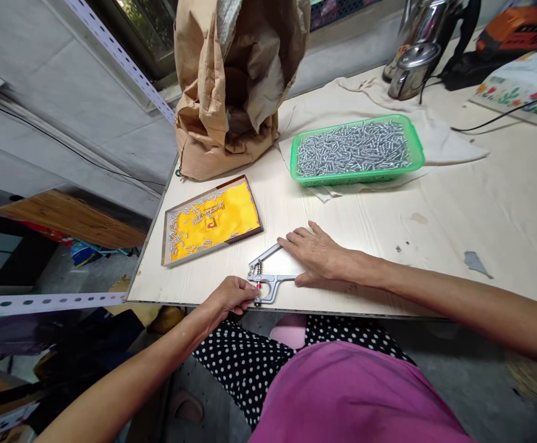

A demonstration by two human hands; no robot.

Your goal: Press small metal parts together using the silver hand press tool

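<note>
A grey metal hand-press plier lies at the front edge of the table, its upper lever raised at an angle. My right hand spans the handles, with the fingertips on the raised lever and the thumb at the lower handle's end. At the jaw end, my left hand is closed in a pinch. Whatever sits between its fingertips is too small to make out. A small red part shows in the jaw, next to those fingertips, below a spring on the tool.
A shallow box with a yellow bottom holds scattered small metal pieces. Behind it stands a brown paper sack. A green basket full of small metal screw-like pieces sits on a cloth. A steel kettle and cup stand back right.
</note>
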